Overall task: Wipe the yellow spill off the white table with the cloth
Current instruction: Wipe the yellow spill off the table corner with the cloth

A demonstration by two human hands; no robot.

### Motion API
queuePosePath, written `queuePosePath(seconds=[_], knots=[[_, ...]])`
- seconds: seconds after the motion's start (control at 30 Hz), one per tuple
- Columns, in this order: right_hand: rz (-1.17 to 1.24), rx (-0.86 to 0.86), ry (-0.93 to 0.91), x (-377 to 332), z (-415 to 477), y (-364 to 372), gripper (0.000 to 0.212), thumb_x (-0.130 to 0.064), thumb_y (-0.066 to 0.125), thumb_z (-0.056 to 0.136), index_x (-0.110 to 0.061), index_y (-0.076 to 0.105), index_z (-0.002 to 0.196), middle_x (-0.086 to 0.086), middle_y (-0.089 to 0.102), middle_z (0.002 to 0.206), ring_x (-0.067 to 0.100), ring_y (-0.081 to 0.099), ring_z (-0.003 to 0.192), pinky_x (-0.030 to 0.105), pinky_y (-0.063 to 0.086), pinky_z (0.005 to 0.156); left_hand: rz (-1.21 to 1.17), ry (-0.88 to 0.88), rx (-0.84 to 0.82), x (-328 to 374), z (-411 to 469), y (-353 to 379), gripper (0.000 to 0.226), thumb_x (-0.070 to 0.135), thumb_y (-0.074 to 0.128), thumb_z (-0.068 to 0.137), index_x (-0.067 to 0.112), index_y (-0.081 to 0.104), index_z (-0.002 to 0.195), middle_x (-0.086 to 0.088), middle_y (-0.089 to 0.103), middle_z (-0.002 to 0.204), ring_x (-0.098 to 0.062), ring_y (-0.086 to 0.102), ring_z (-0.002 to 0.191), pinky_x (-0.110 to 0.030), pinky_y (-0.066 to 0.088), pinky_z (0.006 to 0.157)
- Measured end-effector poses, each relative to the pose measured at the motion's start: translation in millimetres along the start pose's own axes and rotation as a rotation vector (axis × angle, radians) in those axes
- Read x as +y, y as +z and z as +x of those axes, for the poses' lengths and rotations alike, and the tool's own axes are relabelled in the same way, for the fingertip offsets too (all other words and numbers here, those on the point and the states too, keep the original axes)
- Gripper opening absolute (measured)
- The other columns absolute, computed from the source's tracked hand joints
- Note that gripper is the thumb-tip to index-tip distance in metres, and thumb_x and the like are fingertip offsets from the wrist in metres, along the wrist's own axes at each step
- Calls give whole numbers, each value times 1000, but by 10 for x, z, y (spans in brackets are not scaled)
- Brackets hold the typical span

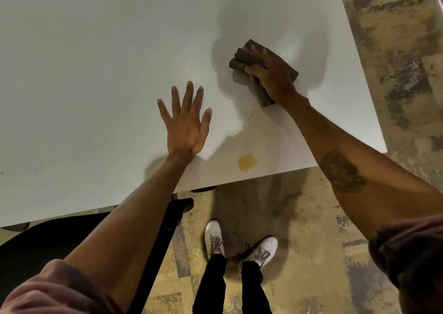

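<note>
Landmark: yellow spill (247,162), a small puddle close to the near edge of the white surface (96,61).
Cloth: dark folded cloth (242,59) is pressed flat on the surface, well beyond the spill and a little to its right; not touching it.
Right hand: right hand (271,73) is laid on top of the cloth, fingers (254,69) clenched over its folds.
Left hand: left hand (185,121) is set palm-down to the left of the spill, fingers released and spread, holding nothing; judged to be a brace.
Faint streak: a thin yellowish mark (251,114) is seen between cloth and spill.
Step in hand: cloth gripped, main puddle not yet wiped.
Next move: cloth must be drawn back toward the spill under steady pressure, then lifted so nothing is pushed off the edge.
Surroundings: black chair (48,239) tucked left of the spill; white shoes (214,237) on the patterned floor below it.
Obstructions: none seen between cloth and spill.
</note>
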State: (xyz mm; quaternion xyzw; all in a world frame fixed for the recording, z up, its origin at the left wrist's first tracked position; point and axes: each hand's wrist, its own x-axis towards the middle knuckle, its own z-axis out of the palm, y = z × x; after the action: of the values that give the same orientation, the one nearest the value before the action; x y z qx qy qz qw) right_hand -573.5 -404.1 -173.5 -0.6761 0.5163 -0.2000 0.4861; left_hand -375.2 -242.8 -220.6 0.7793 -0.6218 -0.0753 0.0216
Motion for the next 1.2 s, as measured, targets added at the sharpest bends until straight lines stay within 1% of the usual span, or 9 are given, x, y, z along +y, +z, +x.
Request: queuePosePath(seconds=[0.13, 0.53, 0.73, 0.8, 0.9, 0.93, 1.03, 1.13, 1.2], knots=[[-19, -130, -29, 1, -290, 121, 51, -25, 55, 93, -25, 47, 143, -1, 33, 158, 19, 18, 150, 42, 8, 123, -70, -6, -20, -2, -11, -41, 63, 54, 10, 107, 30, 12, 165, 4, 5, 174, -31, -1, 161, -67, 2, 124], [-124, -271, -113, 121, -1141, 492, 48, -27, 52, 97, -26, 46, 144, -2, 33, 158, 21, 14, 151, 41, 3, 124, -80, -19, -26, 43, -68, -120, 61, 51, 10, 108, 28, 18, 164, 2, 11, 173, -33, 1, 161, -67, 0, 124], [-98, -283, -111, 146, -1459, 590, 52, -34, 48, 92, -25, 45, 144, -1, 33, 158, 17, 15, 150, 14, 1, 113, -57, -5, -21, 53, -106, -163, 59, 49, 11, 109, 27, 20, 164, 1, 12, 173, -33, 3, 161, -66, 2, 124], [-102, -293, -108, 145, -1542, 609, 52, -33, 49, 93, -24, 45, 144, -1, 32, 159, 15, 14, 150, 18, 1, 114, -53, 2, -19, 58, -123, -171, 58, 47, 11, 110, 27, 20, 163, 1, 13, 173, -33, 3, 160, -66, 3, 124], [-116, -297, -135, 136, -1671, 639, 51, -31, 48, 93, -23, 46, 144, 0, 32, 158, -1, 12, 143, 5, -3, 110, -66, 17, -16, 48, -144, -169, 58, 48, 10, 110, 27, 21, 163, 1, 14, 172, -33, 3, 161, -65, 2, 125], [-113, -299, -133, 135, -1707, 649, 50, -30, 49, 94, -23, 46, 144, 1, 32, 158, -1, 12, 144, 6, -2, 111, -72, 22, -17, 40, -147, -168, 58, 48, 10, 110, 27, 21, 163, 1, 14, 172, -32, 3, 161, -65, 2, 125], [-115, -307, -107, 129, -1801, 680, 47, -26, 50, 98, -25, 45, 144, -1, 31, 159, 16, 13, 150, 28, 4, 118, -84, 36, -10, 22, -158, -161, 58, 47, 10, 110, 27, 22, 163, 1, 14, 172, -33, 3, 161, -65, 1, 125], [-120, -317, -102, 123, -1884, 717, 47, -27, 48, 98, -28, 44, 145, -3, 30, 160, 17, 13, 150, 28, 4, 115, -81, 55, -1, 13, -163, -143, 57, 45, 11, 110, 27, 21, 163, 1, 13, 173, -33, 3, 161, -66, 2, 124], [-117, -309, -108, 124, -1936, 753, 46, -27, 47, 98, -28, 44, 145, -2, 30, 159, 15, 12, 150, 20, 1, 114, -89, 62, 2, 6, -164, -138, 57, 44, 12, 111, 26, 21, 164, 1, 13, 173, -33, 3, 161, -66, 2, 124]])
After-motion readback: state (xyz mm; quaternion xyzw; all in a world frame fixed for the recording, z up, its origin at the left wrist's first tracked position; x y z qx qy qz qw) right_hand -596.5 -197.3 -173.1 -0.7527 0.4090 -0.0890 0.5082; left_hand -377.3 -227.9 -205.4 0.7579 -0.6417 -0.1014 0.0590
